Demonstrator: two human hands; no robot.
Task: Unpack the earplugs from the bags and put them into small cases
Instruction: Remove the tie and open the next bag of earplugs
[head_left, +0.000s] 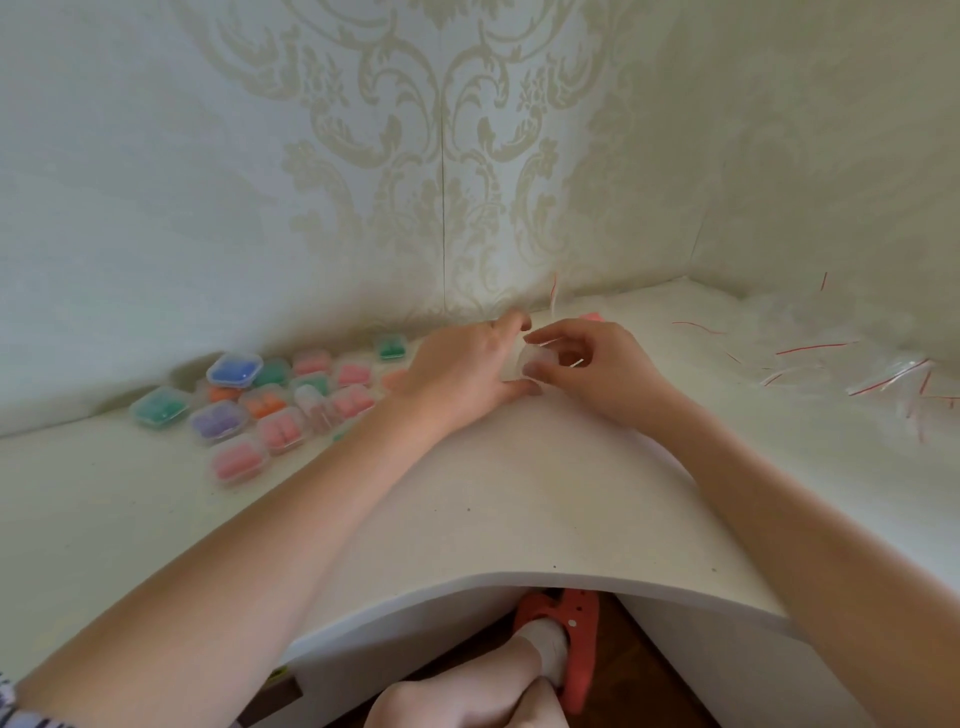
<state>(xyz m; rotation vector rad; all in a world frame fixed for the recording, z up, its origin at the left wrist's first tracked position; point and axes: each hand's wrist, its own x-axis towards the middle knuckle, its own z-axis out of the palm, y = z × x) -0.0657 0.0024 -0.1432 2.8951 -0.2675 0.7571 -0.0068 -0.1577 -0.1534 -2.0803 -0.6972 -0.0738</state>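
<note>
Clear case (521, 362) pinched between both hands (467, 364) (592, 364); no legible writing.

Left hand (462, 364): middle of frame, forearm reaching in from lower left, fingers extended forward.
Right hand (592, 364): just beside it, fingers curled, pinching.

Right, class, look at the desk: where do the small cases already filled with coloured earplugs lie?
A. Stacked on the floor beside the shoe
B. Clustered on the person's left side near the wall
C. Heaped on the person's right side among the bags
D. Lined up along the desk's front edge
B: the filled cases sit clustered left of the left hand, near the wall, while the empty bags lie on the right.
</note>
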